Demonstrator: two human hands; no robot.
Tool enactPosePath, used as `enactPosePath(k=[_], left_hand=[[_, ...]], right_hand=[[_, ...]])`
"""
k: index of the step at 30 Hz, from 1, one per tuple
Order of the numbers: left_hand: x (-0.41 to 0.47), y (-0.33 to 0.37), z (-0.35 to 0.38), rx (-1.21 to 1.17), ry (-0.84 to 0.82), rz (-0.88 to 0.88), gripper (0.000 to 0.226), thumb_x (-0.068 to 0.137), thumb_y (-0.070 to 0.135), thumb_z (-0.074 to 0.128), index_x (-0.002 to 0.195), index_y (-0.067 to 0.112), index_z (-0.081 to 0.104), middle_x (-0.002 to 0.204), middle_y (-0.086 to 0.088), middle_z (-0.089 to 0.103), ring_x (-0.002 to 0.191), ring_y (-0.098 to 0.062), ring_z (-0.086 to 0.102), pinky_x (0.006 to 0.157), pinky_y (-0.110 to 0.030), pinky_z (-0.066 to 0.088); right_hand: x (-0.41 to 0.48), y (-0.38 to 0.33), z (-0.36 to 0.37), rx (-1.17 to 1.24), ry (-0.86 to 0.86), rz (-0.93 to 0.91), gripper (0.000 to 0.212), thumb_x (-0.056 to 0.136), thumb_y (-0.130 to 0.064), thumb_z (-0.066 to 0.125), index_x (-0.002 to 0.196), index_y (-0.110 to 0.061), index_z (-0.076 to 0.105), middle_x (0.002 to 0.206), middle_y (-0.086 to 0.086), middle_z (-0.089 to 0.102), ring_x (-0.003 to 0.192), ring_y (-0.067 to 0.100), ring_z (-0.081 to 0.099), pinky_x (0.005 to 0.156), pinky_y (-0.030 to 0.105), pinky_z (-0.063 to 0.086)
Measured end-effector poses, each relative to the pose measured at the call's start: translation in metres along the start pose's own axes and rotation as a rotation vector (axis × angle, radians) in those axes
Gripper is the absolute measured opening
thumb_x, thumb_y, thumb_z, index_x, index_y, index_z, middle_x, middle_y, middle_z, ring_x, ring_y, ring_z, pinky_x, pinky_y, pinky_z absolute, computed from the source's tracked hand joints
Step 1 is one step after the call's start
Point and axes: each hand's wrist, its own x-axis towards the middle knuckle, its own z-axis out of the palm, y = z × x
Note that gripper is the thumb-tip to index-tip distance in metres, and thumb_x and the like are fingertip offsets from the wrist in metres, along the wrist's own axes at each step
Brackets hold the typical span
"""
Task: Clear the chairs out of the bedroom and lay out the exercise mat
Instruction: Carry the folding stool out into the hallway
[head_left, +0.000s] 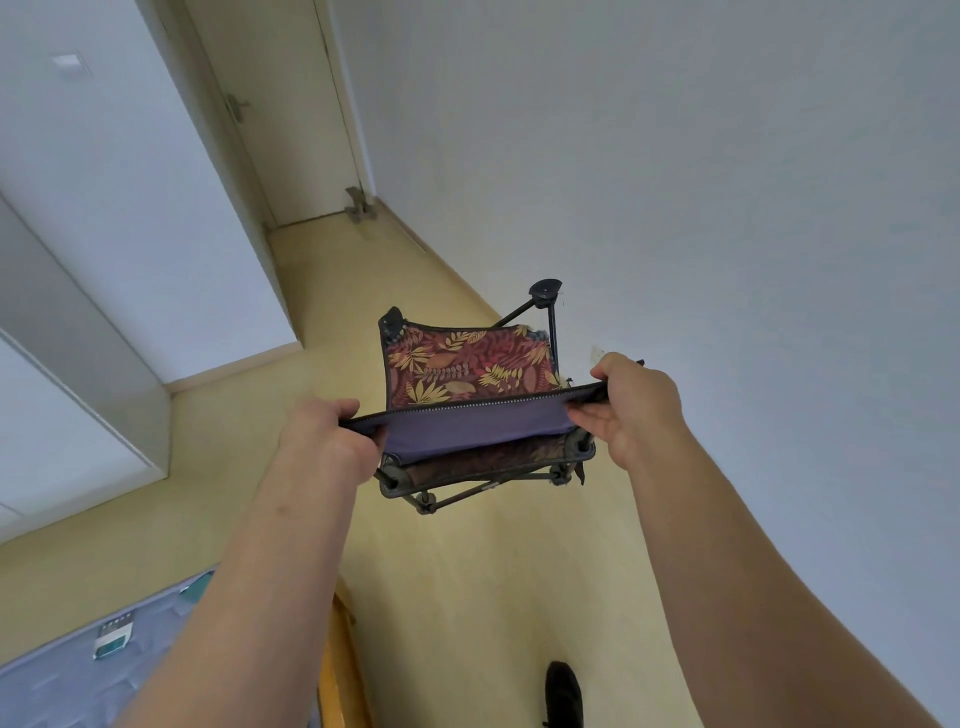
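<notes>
A small folding camp chair with red and yellow leaf-print fabric and a black metal frame hangs in the air in front of me, above the yellow floor. My left hand grips the left end of its top fabric edge. My right hand grips the right end of that same edge. The purple back of the fabric faces me, and the chair's legs point away and down. No exercise mat is visible.
A narrow hallway runs ahead to a closed cream door with a door stop at its foot. A white wall stands close on the right. White cabinets line the left. A bed corner and my dark shoe lie below.
</notes>
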Motion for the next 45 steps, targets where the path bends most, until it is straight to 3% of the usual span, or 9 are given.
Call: enactPosePath(k=[5, 9, 15, 18, 22, 30, 35, 42, 45], left_hand=[[0.036, 0.017, 0.058, 0.022, 0.065, 0.016, 0.017, 0.094, -0.002, 0.053, 0.078, 0.002, 0.054, 0.087, -0.011, 0.049, 0.099, -0.03, 0.052, 0.088, -0.037, 0.055], [0.054, 0.032, 0.101, 0.048, 0.115, 0.052, 0.023, 0.096, -0.002, 0.05, 0.073, 0.003, 0.052, 0.082, -0.009, 0.046, 0.071, -0.027, 0.049, 0.057, -0.035, 0.056], [0.098, 0.062, 0.145, 0.034, 0.172, 0.075, 0.03, 0.097, -0.003, 0.047, 0.068, 0.004, 0.05, 0.078, -0.008, 0.044, 0.07, -0.024, 0.046, 0.091, -0.032, 0.053], [0.126, 0.085, 0.158, 0.041, 0.183, 0.079, 0.031, 0.097, -0.003, 0.045, 0.067, 0.004, 0.047, 0.076, -0.009, 0.042, 0.063, -0.022, 0.042, 0.065, -0.032, 0.05], [0.16, 0.119, 0.172, 0.089, 0.188, 0.065, 0.033, 0.099, 0.0, 0.045, 0.066, 0.006, 0.045, 0.072, -0.006, 0.04, 0.059, -0.018, 0.039, 0.046, -0.029, 0.047], [0.263, 0.228, 0.219, 0.022, 0.151, 0.072, 0.034, 0.096, -0.003, 0.044, 0.064, 0.006, 0.04, 0.073, -0.009, 0.038, 0.061, -0.023, 0.039, 0.061, -0.03, 0.046], [0.305, 0.29, 0.246, -0.048, 0.146, 0.089, 0.03, 0.094, -0.004, 0.045, 0.065, 0.005, 0.046, 0.075, -0.008, 0.043, 0.064, -0.021, 0.043, 0.087, -0.028, 0.051], [0.367, 0.344, 0.273, 0.008, 0.132, 0.094, 0.029, 0.095, -0.004, 0.043, 0.067, 0.003, 0.046, 0.076, -0.008, 0.042, 0.067, -0.02, 0.043, 0.082, -0.027, 0.051], [0.399, 0.363, 0.288, 0.053, 0.145, 0.074, 0.032, 0.096, -0.004, 0.042, 0.065, 0.004, 0.042, 0.073, -0.007, 0.04, 0.063, -0.021, 0.041, 0.063, -0.028, 0.047]], right_hand=[[0.072, -0.022, 0.037, -0.034, -0.05, 0.074, 0.022, 0.092, -0.006, 0.055, 0.114, -0.004, 0.053, 0.088, 0.012, 0.063, 0.079, 0.029, 0.071, 0.077, 0.045, 0.062], [0.122, -0.044, 0.067, -0.056, -0.091, 0.122, 0.02, 0.091, -0.003, 0.056, 0.11, -0.003, 0.053, 0.088, 0.013, 0.063, 0.077, 0.028, 0.071, 0.076, 0.044, 0.062], [0.185, -0.071, 0.123, -0.094, -0.169, 0.159, 0.02, 0.089, -0.001, 0.058, 0.109, -0.002, 0.054, 0.094, 0.016, 0.065, 0.084, 0.03, 0.072, 0.075, 0.045, 0.063], [0.211, -0.075, 0.159, -0.105, -0.198, 0.172, 0.028, 0.088, 0.0, 0.06, 0.116, 0.0, 0.055, 0.092, 0.015, 0.063, 0.081, 0.028, 0.07, 0.075, 0.044, 0.062], [0.237, -0.074, 0.203, -0.125, -0.233, 0.185, 0.023, 0.091, 0.0, 0.057, 0.114, -0.001, 0.052, 0.088, 0.014, 0.062, 0.079, 0.026, 0.069, 0.081, 0.044, 0.061], [0.305, -0.072, 0.338, -0.129, -0.211, 0.141, 0.021, 0.088, 0.001, 0.059, 0.109, 0.002, 0.056, 0.087, 0.019, 0.065, 0.078, 0.033, 0.072, 0.076, 0.048, 0.062], [0.338, -0.078, 0.41, -0.121, -0.207, 0.129, 0.014, 0.087, 0.002, 0.059, 0.101, 0.001, 0.055, 0.093, 0.02, 0.066, 0.084, 0.034, 0.072, 0.079, 0.048, 0.061], [0.388, -0.078, 0.483, -0.138, -0.215, 0.14, 0.013, 0.087, 0.001, 0.06, 0.099, 0.001, 0.056, 0.093, 0.021, 0.065, 0.086, 0.034, 0.072, 0.078, 0.048, 0.061], [0.417, -0.076, 0.512, -0.152, -0.217, 0.163, 0.018, 0.088, 0.001, 0.059, 0.105, 0.001, 0.056, 0.094, 0.021, 0.065, 0.087, 0.034, 0.072, 0.079, 0.048, 0.061]])
